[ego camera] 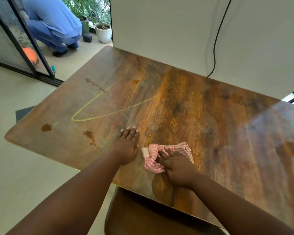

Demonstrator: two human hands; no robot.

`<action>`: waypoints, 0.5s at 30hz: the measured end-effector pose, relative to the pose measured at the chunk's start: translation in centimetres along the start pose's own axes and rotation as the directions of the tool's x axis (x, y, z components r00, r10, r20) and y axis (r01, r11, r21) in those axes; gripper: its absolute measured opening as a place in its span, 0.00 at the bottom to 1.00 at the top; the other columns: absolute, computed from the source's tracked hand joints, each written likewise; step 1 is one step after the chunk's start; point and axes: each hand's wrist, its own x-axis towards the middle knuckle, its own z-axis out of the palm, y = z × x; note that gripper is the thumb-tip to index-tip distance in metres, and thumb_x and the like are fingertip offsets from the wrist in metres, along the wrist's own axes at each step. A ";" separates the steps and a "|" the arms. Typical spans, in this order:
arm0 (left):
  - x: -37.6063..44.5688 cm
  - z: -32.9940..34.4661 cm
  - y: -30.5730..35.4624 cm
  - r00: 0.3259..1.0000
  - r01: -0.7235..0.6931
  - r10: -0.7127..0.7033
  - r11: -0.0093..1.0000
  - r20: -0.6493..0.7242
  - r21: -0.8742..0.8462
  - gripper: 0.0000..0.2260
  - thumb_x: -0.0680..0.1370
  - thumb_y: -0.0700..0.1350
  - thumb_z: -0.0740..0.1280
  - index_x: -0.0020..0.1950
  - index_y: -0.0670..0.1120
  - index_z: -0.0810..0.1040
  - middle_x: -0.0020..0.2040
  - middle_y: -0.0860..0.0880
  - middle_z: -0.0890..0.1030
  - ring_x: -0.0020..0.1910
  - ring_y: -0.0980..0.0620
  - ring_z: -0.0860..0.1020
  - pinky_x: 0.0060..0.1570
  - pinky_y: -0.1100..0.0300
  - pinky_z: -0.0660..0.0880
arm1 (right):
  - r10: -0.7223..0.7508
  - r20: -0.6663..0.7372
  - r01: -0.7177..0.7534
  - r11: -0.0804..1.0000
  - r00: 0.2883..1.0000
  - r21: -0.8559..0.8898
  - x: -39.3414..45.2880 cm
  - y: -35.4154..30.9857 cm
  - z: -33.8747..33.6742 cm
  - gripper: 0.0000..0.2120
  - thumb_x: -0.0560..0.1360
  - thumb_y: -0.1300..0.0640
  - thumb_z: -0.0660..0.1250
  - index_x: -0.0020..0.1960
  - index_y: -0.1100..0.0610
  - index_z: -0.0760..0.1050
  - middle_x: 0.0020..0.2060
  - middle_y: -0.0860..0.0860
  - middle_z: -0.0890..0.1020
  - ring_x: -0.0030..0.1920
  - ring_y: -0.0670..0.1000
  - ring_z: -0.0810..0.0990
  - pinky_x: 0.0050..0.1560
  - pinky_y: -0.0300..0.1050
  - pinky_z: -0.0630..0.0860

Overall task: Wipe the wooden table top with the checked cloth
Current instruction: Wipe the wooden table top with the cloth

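Note:
A glossy wooden table top [185, 106] fills the middle of the view. A crumpled pink-and-white checked cloth [153, 160] lies near its front edge, and my right hand [178, 167] presses down on it with fingers spread over the fabric. My left hand [126, 146] rests flat on the bare wood just left of the cloth, palm down, holding nothing. A yellow V-shaped line [98, 107] and several brown stains [46, 127] mark the left part of the table.
A brown chair seat [143, 217] sits under the table's front edge. A white wall with a hanging black cable [215, 48] backs the table. At the far left a person [54, 24] crouches by a glass sliding door, near a white plant pot [103, 33].

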 end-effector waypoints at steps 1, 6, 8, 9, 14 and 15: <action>-0.1 0.1 -0.2 1.000 -0.007 0.007 1.000 -0.006 -0.001 0.27 0.83 0.54 0.44 0.79 0.46 0.39 0.79 0.47 0.40 0.77 0.47 0.38 0.74 0.52 0.35 | 0.052 -0.008 -0.052 0.998 0.999 0.028 0.7 -0.5 0.1 0.27 0.76 0.47 0.48 0.76 0.44 0.53 0.76 0.48 0.51 0.76 0.53 0.48 0.74 0.51 0.46; -0.7 0.3 -1.3 0.998 -0.041 0.040 0.999 -0.041 -0.008 0.26 0.83 0.55 0.43 0.79 0.48 0.43 0.79 0.48 0.43 0.77 0.49 0.39 0.74 0.52 0.35 | 0.131 -0.067 -0.127 0.990 0.989 0.064 2.6 -4.0 0.8 0.25 0.79 0.51 0.51 0.76 0.45 0.52 0.77 0.50 0.49 0.76 0.57 0.46 0.73 0.53 0.45; -1.0 0.3 -2.2 0.998 -0.051 0.051 0.999 -0.043 0.011 0.26 0.83 0.55 0.43 0.79 0.48 0.42 0.79 0.49 0.42 0.77 0.50 0.38 0.73 0.53 0.34 | 0.070 -0.071 -0.066 0.996 0.995 0.056 2.1 -5.5 1.4 0.25 0.79 0.50 0.50 0.76 0.44 0.51 0.77 0.50 0.50 0.76 0.56 0.46 0.74 0.54 0.43; -1.1 0.3 -2.7 0.998 -0.052 0.052 0.998 -0.045 0.019 0.26 0.83 0.55 0.43 0.79 0.48 0.41 0.79 0.49 0.42 0.77 0.50 0.38 0.73 0.53 0.33 | 0.035 -0.072 -0.031 0.998 0.997 0.057 1.5 -6.0 1.7 0.25 0.79 0.49 0.49 0.75 0.44 0.51 0.77 0.49 0.50 0.76 0.55 0.46 0.73 0.53 0.41; -2.2 0.2 -5.2 0.996 -0.049 0.054 0.997 -0.078 0.059 0.26 0.83 0.54 0.43 0.79 0.47 0.43 0.79 0.49 0.44 0.77 0.51 0.40 0.72 0.56 0.32 | -0.117 -0.010 0.117 0.993 0.993 0.028 -2.2 -4.9 2.1 0.24 0.79 0.48 0.51 0.74 0.42 0.55 0.75 0.44 0.51 0.76 0.51 0.45 0.71 0.47 0.37; -2.4 0.3 -5.5 0.995 -0.051 0.055 0.997 -0.080 0.058 0.26 0.83 0.54 0.43 0.79 0.47 0.42 0.79 0.49 0.44 0.77 0.51 0.40 0.72 0.56 0.31 | -0.126 0.002 0.126 0.992 0.992 0.020 -2.7 -4.2 1.9 0.24 0.79 0.48 0.51 0.74 0.42 0.56 0.75 0.43 0.51 0.76 0.50 0.46 0.71 0.47 0.37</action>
